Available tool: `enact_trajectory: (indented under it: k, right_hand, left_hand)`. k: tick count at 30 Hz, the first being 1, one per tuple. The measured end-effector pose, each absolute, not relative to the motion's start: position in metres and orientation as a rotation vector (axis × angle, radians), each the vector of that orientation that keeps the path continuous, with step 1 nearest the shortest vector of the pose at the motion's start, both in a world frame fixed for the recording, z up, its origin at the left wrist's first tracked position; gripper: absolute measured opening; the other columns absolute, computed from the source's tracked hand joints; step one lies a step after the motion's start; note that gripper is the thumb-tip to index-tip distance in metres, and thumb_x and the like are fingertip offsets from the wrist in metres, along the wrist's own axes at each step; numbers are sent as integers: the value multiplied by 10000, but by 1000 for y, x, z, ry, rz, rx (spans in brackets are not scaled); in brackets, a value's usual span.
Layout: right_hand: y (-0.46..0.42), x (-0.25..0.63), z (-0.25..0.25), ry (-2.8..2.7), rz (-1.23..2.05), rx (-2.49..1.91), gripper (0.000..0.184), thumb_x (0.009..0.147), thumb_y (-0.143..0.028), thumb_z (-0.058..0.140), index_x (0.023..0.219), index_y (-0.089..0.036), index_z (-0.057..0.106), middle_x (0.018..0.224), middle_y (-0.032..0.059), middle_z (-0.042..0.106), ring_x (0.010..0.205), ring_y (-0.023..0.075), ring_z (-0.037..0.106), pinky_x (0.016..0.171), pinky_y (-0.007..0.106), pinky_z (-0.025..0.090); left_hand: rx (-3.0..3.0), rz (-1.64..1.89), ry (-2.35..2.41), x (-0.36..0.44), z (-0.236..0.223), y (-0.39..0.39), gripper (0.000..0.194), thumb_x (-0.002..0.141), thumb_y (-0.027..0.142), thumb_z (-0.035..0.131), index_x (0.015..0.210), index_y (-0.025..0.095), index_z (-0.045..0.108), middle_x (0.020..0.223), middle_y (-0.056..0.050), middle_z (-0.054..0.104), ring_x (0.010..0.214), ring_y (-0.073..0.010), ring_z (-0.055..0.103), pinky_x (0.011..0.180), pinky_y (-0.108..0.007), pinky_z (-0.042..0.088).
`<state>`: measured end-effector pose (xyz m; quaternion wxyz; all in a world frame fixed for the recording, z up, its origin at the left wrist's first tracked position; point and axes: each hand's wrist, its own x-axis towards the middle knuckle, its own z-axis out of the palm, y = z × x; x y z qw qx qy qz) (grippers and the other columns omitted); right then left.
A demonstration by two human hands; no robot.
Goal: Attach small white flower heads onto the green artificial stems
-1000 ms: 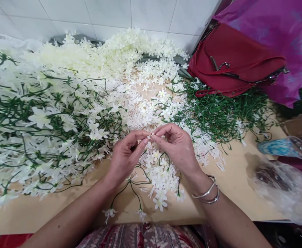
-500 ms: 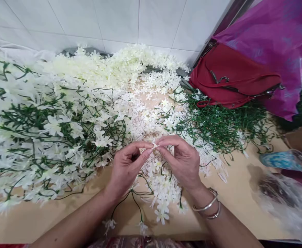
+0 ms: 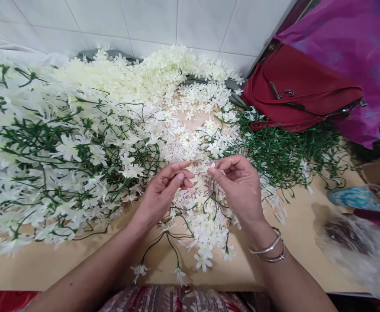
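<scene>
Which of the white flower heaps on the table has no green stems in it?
The cream heap of loose blossoms at the back, against the tiled wall; the heaps nearer both hands are threaded with green stems.

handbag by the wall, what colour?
Dark red, with a metal clasp; the handbag shows clearly in the head view, at the table's far right.

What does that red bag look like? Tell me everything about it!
The red bag looks like soft, dark red leather. It lies slumped on its side at the table's far right, against the white tiled wall. It has thin red straps, a metal clasp and a zip along its edge. Purple plastic lies behind it, and green stems crowd its front edge.
</scene>
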<state>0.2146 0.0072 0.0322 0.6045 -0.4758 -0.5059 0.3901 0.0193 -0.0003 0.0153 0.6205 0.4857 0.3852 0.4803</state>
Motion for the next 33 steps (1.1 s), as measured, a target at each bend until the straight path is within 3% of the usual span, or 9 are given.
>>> enact_trajectory:
  k: [5, 11, 14, 18, 21, 24, 33]
  right_hand:
    - [11, 217, 23, -1085, 1043, -1094, 285, 742, -228, 900, 768, -244, 617, 800, -25, 665, 771, 142, 618, 753, 277, 520]
    - [18, 219, 19, -973, 1068, -1074, 354, 667, -282, 957, 727, -238, 611, 767, -36, 646, 718, 125, 582, 706, 259, 495]
    - [20, 222, 18, -982, 1048, -1088, 375, 667, -309, 963, 724, -236, 600, 761, -42, 636, 712, 121, 582, 718, 264, 496]
    - [20, 224, 18, -981, 1058, -1078, 367, 665, -294, 963, 721, -236, 605, 756, -43, 644, 702, 119, 574, 694, 259, 480]
    - [19, 224, 19, -995, 1089, -1081, 355, 664, -285, 958, 715, -237, 610, 758, -37, 649, 708, 125, 572, 678, 260, 471]
    - [18, 225, 21, -1016, 1116, -1094, 362, 662, -294, 956, 714, -239, 602, 756, -36, 644, 708, 132, 563, 671, 265, 469]
    - [15, 227, 24, -1066, 1347, -1103, 354, 672, -388, 958, 759, -235, 651, 767, -34, 652, 666, 121, 535, 641, 268, 458]
  left_hand:
    - [965, 1143, 860, 20, 12, -1, 273, 1055, 362, 572, 1239, 230, 723, 1172, -75, 745, 1029, -174, 714, 894, -297, 562]
    - [1238, 1037, 809, 12, 12, 0, 391, 991, 154, 573, 1360, 269, 626, 1410, -87, 649, 1316, -234, 627, 1104, -418, 528]
    - [1648, 1057, 970, 8, 17, -2, 407, 976, 131, 585, 1354, 277, 613, 1422, -102, 586, 1252, -220, 631, 1058, -404, 554]
    - [2156, 975, 1192, 9, 21, -4, 197, 977, 211, 670, 1172, 204, 651, 1227, -105, 597, 1075, -217, 660, 906, -373, 594]
    - [2343, 812, 1232, 15, 18, -5, 76, 1011, 203, 626, 1064, 162, 663, 1093, -100, 632, 968, -225, 671, 863, -393, 589]
    - [2375, 818, 1230, 19, 14, -4, 110, 1032, 173, 583, 996, 158, 686, 1046, -98, 678, 931, -223, 685, 848, -385, 577]
    - [1844, 1157, 1183, 16, 15, 1, 80, 993, 240, 684, 1029, 231, 755, 949, -37, 752, 853, -167, 683, 755, -296, 528]
